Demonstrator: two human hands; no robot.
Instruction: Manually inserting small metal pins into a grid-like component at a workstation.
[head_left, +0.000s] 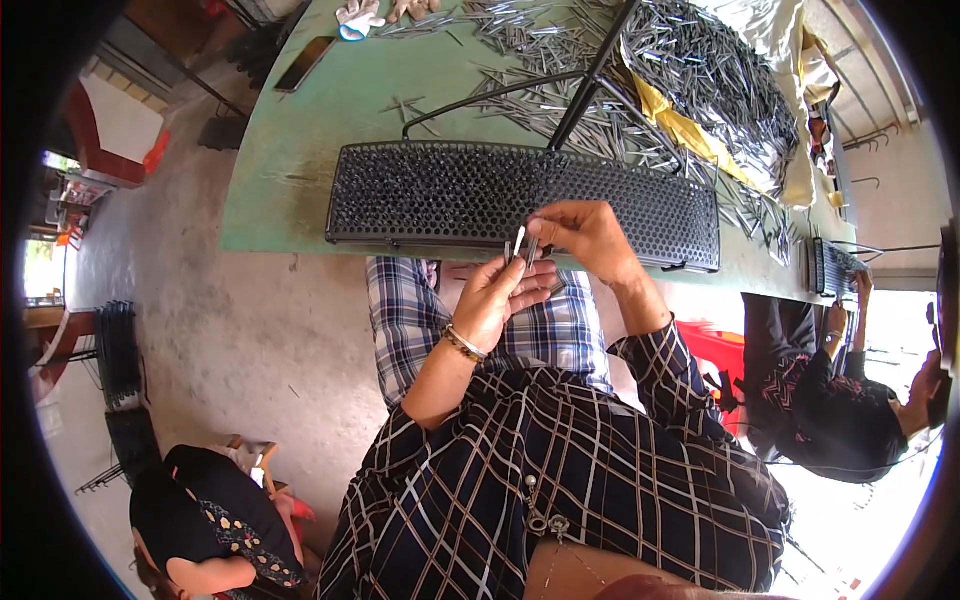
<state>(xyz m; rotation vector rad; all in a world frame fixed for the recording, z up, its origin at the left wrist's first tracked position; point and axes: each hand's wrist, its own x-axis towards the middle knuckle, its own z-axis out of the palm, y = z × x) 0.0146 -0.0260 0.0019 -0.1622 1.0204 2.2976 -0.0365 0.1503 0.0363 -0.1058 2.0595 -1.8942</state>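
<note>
My left hand [488, 304] is half curled, palm up, around a few slim metal pieces [519, 243] that stick up past its thumb. Just above them my right hand [590, 240] has thumb and forefinger pinched together at the tips of these pieces. Directly beyond both hands lies a long black perforated rack [440, 192], its face full of round holes. Many holes in its left and middle part look filled with shiny pieces, while those at the right look darker. The exact shape of the pieces in my fingers is too small to tell.
Loose metal pieces [540, 45] are strewn over the green table [290, 160]. A large heap [715, 85] lies on sheeting at the right. Thin black rods [590, 80] rise behind the rack. A phone [305, 64] and gloves [358, 18] lie far left. Co-workers [850, 420] sit nearby.
</note>
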